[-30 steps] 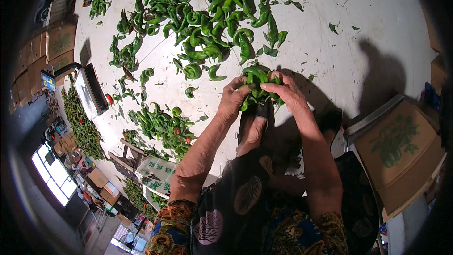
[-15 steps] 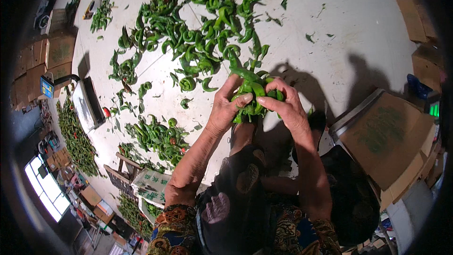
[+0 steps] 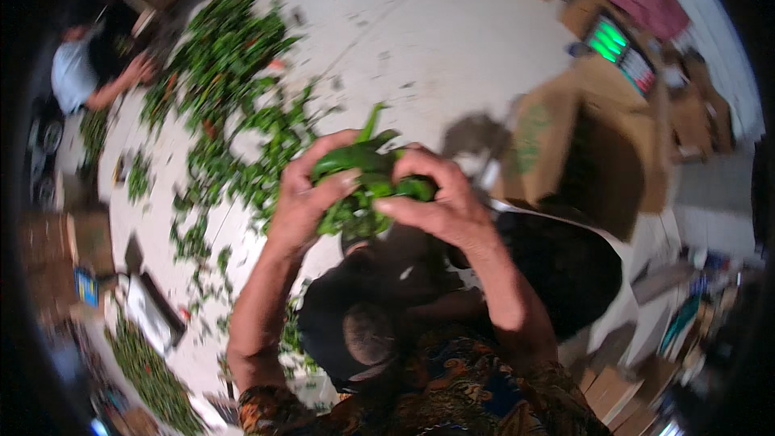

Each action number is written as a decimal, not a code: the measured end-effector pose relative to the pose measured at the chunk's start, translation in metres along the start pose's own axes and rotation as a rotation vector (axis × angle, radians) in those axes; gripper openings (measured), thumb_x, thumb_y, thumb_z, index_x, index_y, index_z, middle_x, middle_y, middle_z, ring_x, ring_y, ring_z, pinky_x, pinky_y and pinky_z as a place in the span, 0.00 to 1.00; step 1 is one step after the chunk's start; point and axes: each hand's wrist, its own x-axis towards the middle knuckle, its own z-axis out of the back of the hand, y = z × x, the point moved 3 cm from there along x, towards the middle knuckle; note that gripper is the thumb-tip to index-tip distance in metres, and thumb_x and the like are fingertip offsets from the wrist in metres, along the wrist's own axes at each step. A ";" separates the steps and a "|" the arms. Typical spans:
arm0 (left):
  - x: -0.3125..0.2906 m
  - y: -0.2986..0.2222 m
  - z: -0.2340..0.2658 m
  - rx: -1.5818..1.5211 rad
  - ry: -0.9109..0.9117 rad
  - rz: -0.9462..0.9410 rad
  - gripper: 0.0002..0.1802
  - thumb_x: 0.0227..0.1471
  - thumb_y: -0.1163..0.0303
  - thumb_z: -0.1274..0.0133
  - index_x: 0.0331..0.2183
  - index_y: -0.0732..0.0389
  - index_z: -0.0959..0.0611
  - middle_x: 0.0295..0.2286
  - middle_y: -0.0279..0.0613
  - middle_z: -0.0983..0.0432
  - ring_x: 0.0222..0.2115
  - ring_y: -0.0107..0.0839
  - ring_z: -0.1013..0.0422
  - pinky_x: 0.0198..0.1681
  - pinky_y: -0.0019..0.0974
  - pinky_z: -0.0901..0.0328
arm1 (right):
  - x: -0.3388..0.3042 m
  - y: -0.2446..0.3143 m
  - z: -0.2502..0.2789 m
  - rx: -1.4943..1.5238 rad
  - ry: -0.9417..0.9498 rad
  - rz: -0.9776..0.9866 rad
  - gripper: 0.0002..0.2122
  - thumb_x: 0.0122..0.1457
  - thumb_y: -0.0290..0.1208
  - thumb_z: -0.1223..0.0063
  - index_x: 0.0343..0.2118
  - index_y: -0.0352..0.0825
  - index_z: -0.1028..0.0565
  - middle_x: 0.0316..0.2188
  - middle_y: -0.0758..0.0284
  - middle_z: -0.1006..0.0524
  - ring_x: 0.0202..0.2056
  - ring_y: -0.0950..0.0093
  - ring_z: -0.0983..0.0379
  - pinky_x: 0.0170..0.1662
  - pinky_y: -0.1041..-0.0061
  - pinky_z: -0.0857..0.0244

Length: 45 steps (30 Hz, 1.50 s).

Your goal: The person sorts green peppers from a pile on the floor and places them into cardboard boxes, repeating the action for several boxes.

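Both hands clasp one bunch of green peppers (image 3: 355,163) in front of me, above my knees. My left hand (image 3: 311,186) wraps the bunch from the left, its thumb laid over the front. From the right, my right hand (image 3: 436,194) closes on the same bunch, thumb pressed inward. One pepper tip sticks up above the hands. Motion blur hides the single peppers between the palms. Beyond my hands, a loose spread of green peppers (image 3: 230,64) with a few red ones lies on the pale floor.
An open cardboard box (image 3: 533,137) stands close on the right, with a scale's lit green display (image 3: 607,39) behind it. At the far left another person (image 3: 97,73) reaches toward the pepper pile. A white platform scale (image 3: 152,315) sits at left, near a long pepper heap (image 3: 153,371).
My view has swung toward the right, bringing the open box and lit display further in. The bunch stays in both hands, moving closer to the box. Another person now shows at far left.
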 end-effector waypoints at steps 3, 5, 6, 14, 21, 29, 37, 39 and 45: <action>0.009 -0.036 -0.042 -0.090 0.136 -0.016 0.28 0.45 0.69 0.44 0.49 0.67 0.27 0.37 0.42 0.22 0.37 0.27 0.27 0.45 0.30 0.34 | -0.018 0.038 0.023 0.000 -0.099 0.056 0.10 0.46 0.28 0.35 0.26 0.33 0.28 0.28 0.69 0.29 0.30 0.81 0.33 0.33 0.79 0.39; 0.015 -0.062 -0.079 -0.050 0.223 -0.046 0.28 0.46 0.67 0.44 0.49 0.68 0.27 0.38 0.43 0.23 0.37 0.29 0.27 0.45 0.30 0.34 | -0.037 0.060 0.049 0.028 -0.190 0.089 0.10 0.46 0.27 0.35 0.26 0.32 0.28 0.27 0.70 0.29 0.30 0.82 0.32 0.33 0.79 0.38; 0.018 -0.072 -0.098 -0.011 0.244 -0.067 0.28 0.46 0.67 0.44 0.49 0.68 0.27 0.38 0.44 0.23 0.37 0.29 0.27 0.45 0.30 0.34 | -0.046 0.071 0.061 0.019 -0.228 0.097 0.10 0.46 0.29 0.36 0.26 0.33 0.28 0.26 0.70 0.28 0.29 0.82 0.32 0.32 0.79 0.38; 0.056 -0.088 -0.248 0.012 0.576 -0.187 0.32 0.55 0.47 0.49 0.47 0.68 0.25 0.41 0.46 0.26 0.39 0.28 0.31 0.43 0.30 0.35 | -0.119 0.120 0.180 0.039 -0.699 -0.081 0.14 0.48 0.39 0.38 0.34 0.36 0.24 0.26 0.72 0.25 0.28 0.80 0.29 0.30 0.79 0.34; 0.121 -0.039 -0.258 0.640 0.586 -0.257 0.30 0.51 0.59 0.45 0.51 0.68 0.28 0.43 0.47 0.25 0.45 0.35 0.29 0.50 0.35 0.35 | -0.165 0.049 0.266 -1.468 -0.303 0.088 0.21 0.45 0.23 0.43 0.46 0.33 0.28 0.50 0.60 0.33 0.42 0.66 0.29 0.41 0.69 0.31; 0.077 -0.009 -0.038 0.535 0.370 0.056 0.27 0.56 0.56 0.51 0.53 0.61 0.28 0.41 0.45 0.23 0.42 0.32 0.27 0.47 0.36 0.35 | -0.155 0.081 0.118 -0.898 -0.154 0.220 0.08 0.59 0.26 0.49 0.41 0.34 0.25 0.38 0.66 0.24 0.41 0.79 0.28 0.45 0.77 0.33; -0.076 0.240 0.206 1.571 0.425 0.088 0.18 0.51 0.68 0.45 0.46 0.58 0.22 0.37 0.38 0.23 0.32 0.30 0.25 0.33 0.35 0.30 | -0.160 -0.212 0.023 -0.629 -0.257 -0.700 0.13 0.51 0.32 0.43 0.38 0.32 0.26 0.32 0.58 0.21 0.35 0.62 0.24 0.40 0.67 0.31; -0.147 0.295 0.248 1.362 0.271 0.522 0.18 0.51 0.68 0.46 0.46 0.59 0.22 0.37 0.39 0.22 0.32 0.30 0.25 0.33 0.35 0.30 | -0.159 -0.244 -0.004 -0.796 -0.079 -0.780 0.13 0.50 0.31 0.44 0.39 0.33 0.27 0.36 0.55 0.23 0.39 0.57 0.25 0.43 0.63 0.32; -0.252 0.431 0.237 0.868 0.033 0.805 0.18 0.51 0.69 0.46 0.46 0.60 0.22 0.36 0.40 0.22 0.32 0.29 0.25 0.34 0.34 0.30 | -0.175 -0.309 -0.046 -1.217 0.256 -0.667 0.18 0.47 0.30 0.45 0.43 0.38 0.30 0.42 0.54 0.29 0.46 0.55 0.30 0.42 0.55 0.31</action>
